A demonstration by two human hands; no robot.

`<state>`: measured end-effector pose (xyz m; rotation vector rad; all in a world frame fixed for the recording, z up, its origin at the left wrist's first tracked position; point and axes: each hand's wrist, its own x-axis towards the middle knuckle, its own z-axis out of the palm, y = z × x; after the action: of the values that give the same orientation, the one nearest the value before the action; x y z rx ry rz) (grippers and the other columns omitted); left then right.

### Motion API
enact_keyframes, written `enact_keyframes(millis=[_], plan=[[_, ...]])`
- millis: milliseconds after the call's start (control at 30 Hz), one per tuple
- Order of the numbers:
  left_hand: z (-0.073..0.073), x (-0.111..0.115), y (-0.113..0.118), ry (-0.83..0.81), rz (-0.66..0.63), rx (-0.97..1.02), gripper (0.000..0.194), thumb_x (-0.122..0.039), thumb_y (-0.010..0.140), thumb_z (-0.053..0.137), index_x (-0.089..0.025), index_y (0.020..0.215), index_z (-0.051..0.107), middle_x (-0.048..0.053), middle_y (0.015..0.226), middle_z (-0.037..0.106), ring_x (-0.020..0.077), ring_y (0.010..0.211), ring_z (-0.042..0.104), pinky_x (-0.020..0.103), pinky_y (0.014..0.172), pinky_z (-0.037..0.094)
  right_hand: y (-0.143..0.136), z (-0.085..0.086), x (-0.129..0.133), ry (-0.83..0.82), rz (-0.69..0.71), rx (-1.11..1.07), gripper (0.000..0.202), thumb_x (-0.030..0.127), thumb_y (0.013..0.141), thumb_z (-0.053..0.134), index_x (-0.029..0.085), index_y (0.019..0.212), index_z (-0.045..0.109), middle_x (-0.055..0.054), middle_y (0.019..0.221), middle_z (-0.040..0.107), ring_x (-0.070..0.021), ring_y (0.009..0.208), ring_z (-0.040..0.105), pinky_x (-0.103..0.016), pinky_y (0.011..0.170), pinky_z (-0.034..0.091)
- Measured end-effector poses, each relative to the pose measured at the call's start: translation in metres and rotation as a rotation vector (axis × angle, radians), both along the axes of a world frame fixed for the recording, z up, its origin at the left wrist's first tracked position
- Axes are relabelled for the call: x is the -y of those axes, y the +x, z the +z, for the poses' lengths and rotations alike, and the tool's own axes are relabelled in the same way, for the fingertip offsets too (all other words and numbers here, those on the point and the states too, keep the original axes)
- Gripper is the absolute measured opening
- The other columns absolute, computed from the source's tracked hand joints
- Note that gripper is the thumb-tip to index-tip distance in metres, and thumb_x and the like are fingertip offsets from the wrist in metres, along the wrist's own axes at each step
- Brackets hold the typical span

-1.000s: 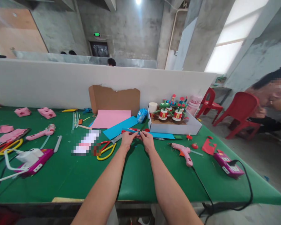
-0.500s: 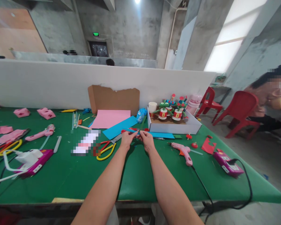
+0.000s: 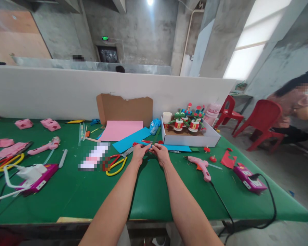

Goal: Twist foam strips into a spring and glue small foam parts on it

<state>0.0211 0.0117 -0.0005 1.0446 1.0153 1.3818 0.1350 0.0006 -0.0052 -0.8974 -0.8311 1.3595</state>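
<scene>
Close together over the table, my left hand (image 3: 140,152) and my right hand (image 3: 161,153) are both closed in a pinch, fingertips almost meeting. Between them they hold narrow paper strips: a blue strip (image 3: 143,144) runs toward the left fingers, and a green strip (image 3: 156,134) points away at the top. How the strips cross is hidden by the fingertips. Just left of my left hand lie scissors (image 3: 116,164) with red and yellow handles. Blue paper (image 3: 130,139) rests behind my hands, next to a pink sheet (image 3: 124,130).
A white box (image 3: 190,140) holding several small figures stands at the back right. A pink glue gun (image 3: 199,164) lies to the right, its cord running to the front edge. Purple power strips (image 3: 250,179) sit at both sides. A person (image 3: 289,102) sits at far right.
My fingers have shifted slightly around the strips, and the red piece seen at the fingertips shows less now. Both arms stay in about the same place.
</scene>
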Motion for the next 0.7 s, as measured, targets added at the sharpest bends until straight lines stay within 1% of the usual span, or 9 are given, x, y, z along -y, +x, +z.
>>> enact_keyframes(millis=[133,200,300,367,500,700], plan=[[0.0019,0.0015,0.0019,0.001,-0.003,0.032,0.035,-0.036,0.049,0.08,-0.013,0.074,0.073,0.003,0.059,0.066,0.0107,0.05,0.052,0.023,0.05,0.037,0.0012,-0.0016,-0.002,-0.028,-0.024,-0.012,0.032,0.032,0.046,0.086,0.016,0.067,0.068,0.002,0.053,0.067,-0.012,0.051,0.064,-0.023,0.057,0.055],[0.0015,0.001,0.0014,-0.006,0.011,0.025,0.032,-0.035,0.048,0.08,-0.013,0.069,0.072,0.002,0.056,0.064,0.0096,0.048,0.05,0.023,0.05,0.037,0.0012,-0.0019,-0.0024,-0.051,-0.034,-0.047,0.034,0.028,0.045,0.087,0.017,0.071,0.068,0.002,0.055,0.068,-0.0126,0.053,0.065,-0.023,0.058,0.056],[-0.0005,-0.0012,-0.0005,-0.029,0.042,-0.009,0.029,-0.036,0.047,0.08,-0.013,0.059,0.067,0.0,0.051,0.06,0.0086,0.046,0.047,0.022,0.049,0.035,0.0016,-0.0023,-0.0021,-0.091,-0.001,-0.109,0.034,0.022,0.045,0.088,0.016,0.07,0.066,0.001,0.061,0.07,-0.0131,0.056,0.067,-0.023,0.061,0.057],[-0.0019,-0.0026,-0.0015,-0.039,0.048,-0.024,0.03,-0.037,0.047,0.079,-0.013,0.056,0.064,0.0,0.049,0.058,0.0081,0.045,0.045,0.023,0.048,0.034,0.0024,-0.0028,-0.0018,-0.12,0.025,-0.138,0.031,0.02,0.046,0.087,0.015,0.067,0.065,-0.001,0.062,0.07,-0.0134,0.058,0.068,-0.023,0.062,0.058],[-0.0028,-0.0041,-0.0019,-0.049,0.04,-0.024,0.031,-0.038,0.046,0.079,-0.013,0.054,0.062,-0.001,0.046,0.054,0.0077,0.044,0.043,0.023,0.047,0.033,0.0035,-0.0047,-0.0025,-0.168,0.008,-0.156,0.029,0.018,0.048,0.086,0.016,0.065,0.063,0.001,0.056,0.068,-0.0123,0.054,0.066,-0.021,0.057,0.057],[-0.003,-0.0041,-0.0013,-0.056,0.028,-0.018,0.032,-0.038,0.046,0.08,-0.013,0.058,0.063,-0.002,0.048,0.055,0.0084,0.046,0.045,0.023,0.049,0.035,0.0015,-0.0061,-0.0045,-0.167,-0.059,-0.158,0.028,0.017,0.047,0.086,0.015,0.064,0.063,0.004,0.052,0.064,-0.0097,0.05,0.063,-0.019,0.055,0.056]])
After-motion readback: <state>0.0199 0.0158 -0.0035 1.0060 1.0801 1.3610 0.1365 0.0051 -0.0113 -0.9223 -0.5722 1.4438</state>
